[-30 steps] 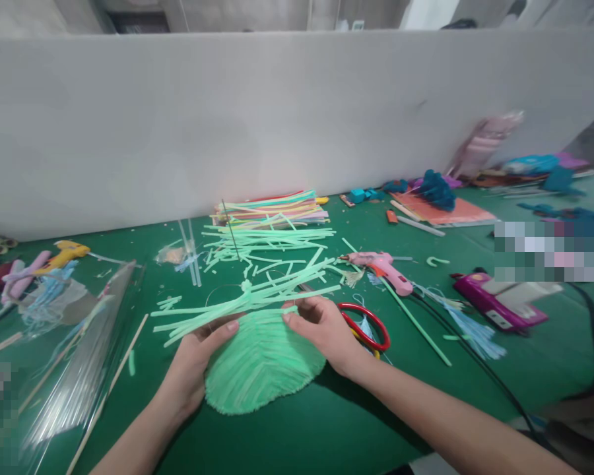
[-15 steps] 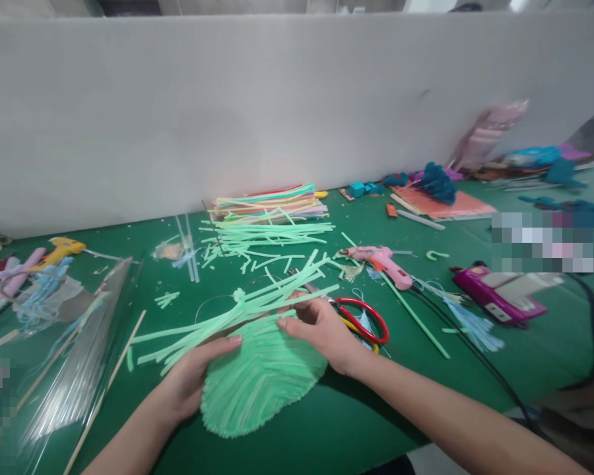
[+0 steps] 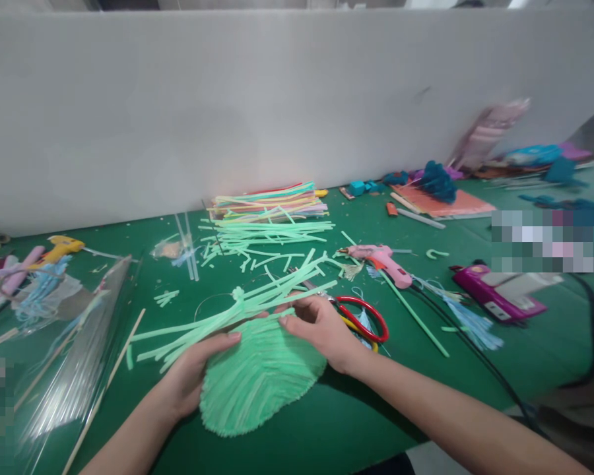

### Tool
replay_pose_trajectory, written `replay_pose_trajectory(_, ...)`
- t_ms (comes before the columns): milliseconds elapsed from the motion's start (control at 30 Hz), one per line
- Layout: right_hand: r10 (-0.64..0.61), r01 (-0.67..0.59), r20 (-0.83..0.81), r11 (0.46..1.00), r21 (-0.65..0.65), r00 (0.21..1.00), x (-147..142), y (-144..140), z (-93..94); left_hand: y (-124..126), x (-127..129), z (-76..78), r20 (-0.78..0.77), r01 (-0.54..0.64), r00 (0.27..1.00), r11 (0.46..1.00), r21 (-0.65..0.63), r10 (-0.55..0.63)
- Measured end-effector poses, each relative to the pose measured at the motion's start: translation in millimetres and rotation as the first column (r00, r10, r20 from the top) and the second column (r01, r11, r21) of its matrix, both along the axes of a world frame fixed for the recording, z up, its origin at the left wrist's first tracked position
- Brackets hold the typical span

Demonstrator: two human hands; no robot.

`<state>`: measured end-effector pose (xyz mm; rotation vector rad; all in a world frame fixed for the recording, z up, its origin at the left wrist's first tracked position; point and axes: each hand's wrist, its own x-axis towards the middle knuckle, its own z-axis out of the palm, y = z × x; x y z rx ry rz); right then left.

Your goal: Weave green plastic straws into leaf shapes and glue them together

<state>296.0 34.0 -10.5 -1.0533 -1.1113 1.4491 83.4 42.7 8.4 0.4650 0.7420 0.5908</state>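
A mint-green fuzzy leaf shape (image 3: pixel 262 379), made of pipe cleaners laid side by side, is held between both hands near the table's front. My left hand (image 3: pixel 193 373) grips its left edge, thumb on top and fingers underneath. On the upper right edge, my right hand (image 3: pixel 319 326) pinches it with the thumb over the face; its other fingers are partly hidden behind. Just beyond the hands lies a bundle of mint-green pipe cleaners (image 3: pixel 240 300). Red-handled scissors (image 3: pixel 363 316) rest right beside my right wrist, partly covered.
A pink glue gun (image 3: pixel 383 260) with a black cord lies to the right, near a purple device (image 3: pixel 497 297). Pipe cleaner piles (image 3: pixel 272 231) sit against the grey partition (image 3: pixel 277 99). At left are clear plastic sheeting (image 3: pixel 74 369), a wooden stick (image 3: pixel 103 396) and a yellow glue gun (image 3: pixel 62 249).
Hardly anything differs. Both hands keep the same hold on the leaf shape, which has shifted very slightly with the view.
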Motion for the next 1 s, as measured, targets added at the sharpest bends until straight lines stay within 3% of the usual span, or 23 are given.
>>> replay_pose_trajectory(500,0.003,0.001,0.053,0.997,-0.071,0.999,-0.4,-0.3,-1.5,-0.7,0.8,2.7,-0.083,0.005,0.997,1.000,0.017,-0.003)
replay_pose_trajectory(767,0.000,0.001,0.058,1.000,-0.026,0.998,-0.2,1.0,0.0,0.5,1.8,-0.9,-0.019,-0.017,1.000,1.000,-0.011,0.016)
replay_pose_trajectory(1000,0.017,-0.015,0.029,0.998,-0.059,0.999,0.0,1.4,-2.1,-0.9,0.6,0.4,-0.100,0.012,0.995,1.000,0.023,-0.010)
